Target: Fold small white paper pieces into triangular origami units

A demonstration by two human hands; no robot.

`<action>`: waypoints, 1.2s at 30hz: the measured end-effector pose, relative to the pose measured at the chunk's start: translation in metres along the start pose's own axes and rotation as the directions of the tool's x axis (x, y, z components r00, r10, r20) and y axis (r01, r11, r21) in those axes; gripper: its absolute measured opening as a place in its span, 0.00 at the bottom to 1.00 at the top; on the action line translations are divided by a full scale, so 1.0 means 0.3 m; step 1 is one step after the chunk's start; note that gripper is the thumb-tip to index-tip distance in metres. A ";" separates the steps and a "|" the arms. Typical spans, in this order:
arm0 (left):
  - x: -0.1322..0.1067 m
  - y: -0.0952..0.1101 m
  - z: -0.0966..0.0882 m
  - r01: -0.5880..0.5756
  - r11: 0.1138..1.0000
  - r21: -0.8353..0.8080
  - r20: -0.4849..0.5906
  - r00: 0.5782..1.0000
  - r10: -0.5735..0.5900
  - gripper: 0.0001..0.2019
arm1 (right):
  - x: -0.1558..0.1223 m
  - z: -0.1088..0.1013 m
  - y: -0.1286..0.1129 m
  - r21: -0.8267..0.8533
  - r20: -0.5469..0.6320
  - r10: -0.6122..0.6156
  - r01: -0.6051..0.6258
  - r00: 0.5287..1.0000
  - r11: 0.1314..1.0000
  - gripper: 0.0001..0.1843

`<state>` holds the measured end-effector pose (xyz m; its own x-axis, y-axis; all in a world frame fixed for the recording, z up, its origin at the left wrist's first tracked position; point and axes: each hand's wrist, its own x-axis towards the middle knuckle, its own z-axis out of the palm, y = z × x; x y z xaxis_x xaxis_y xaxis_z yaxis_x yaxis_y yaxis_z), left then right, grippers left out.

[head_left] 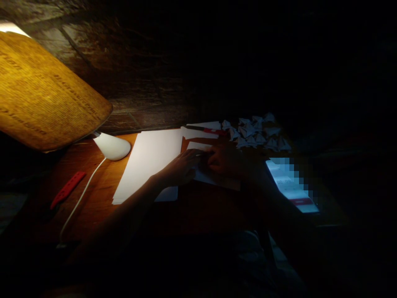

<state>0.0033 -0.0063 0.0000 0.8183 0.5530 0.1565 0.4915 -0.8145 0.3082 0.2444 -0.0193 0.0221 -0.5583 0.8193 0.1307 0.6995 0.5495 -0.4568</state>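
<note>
A small sheet of white paper (206, 178) lies on the wooden table under both hands, partly in shadow. Its far edge shows beyond the fingers. My left hand (181, 167) rests over the sheet's left side, fingers stretched out toward the right. Close against it, my right hand (225, 161) is bent over the paper with its fingers curled and pressed onto it. Darkness hides most of the right fingertips and the part of the sheet between the hands. A stack of larger white sheets (149, 161) lies just left of my left hand.
Beyond the hands, a red-handled knife (212, 131) lies on more paper (201, 134). Several folded paper pieces (246, 130) stand at the far right. A lit phone (291, 186) is on the right. On the left are a lamp (113, 147), its cord (82, 192) and a red tool (68, 189).
</note>
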 end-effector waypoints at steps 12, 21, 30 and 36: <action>0.002 -0.023 0.012 0.131 0.991 -0.027 -0.115 0.984 -0.133 0.28 | 0.027 0.087 0.027 0.112 -0.188 0.017 0.004 0.982 0.994 0.23; 0.004 -0.012 0.016 0.159 0.987 -0.020 -0.172 0.972 -0.160 0.25 | 0.024 0.080 0.022 0.116 -0.165 0.035 -0.016 0.986 0.993 0.19; 0.009 -0.011 0.029 0.148 0.917 -0.372 -0.395 0.868 -0.300 0.21 | 0.026 0.066 -0.020 0.407 -0.155 0.201 -0.122 0.967 0.905 0.14; 0.024 0.005 0.030 0.107 0.657 -0.746 -0.273 0.851 -0.449 0.15 | 0.045 0.079 -0.015 0.580 -0.222 0.239 -0.069 0.945 0.812 0.17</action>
<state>0.0124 -0.0050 -0.0069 0.3941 0.8841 0.2511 0.1883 -0.3452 0.9195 0.2233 -0.0146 0.0051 -0.2615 0.9422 0.2094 0.3475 0.2943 -0.8903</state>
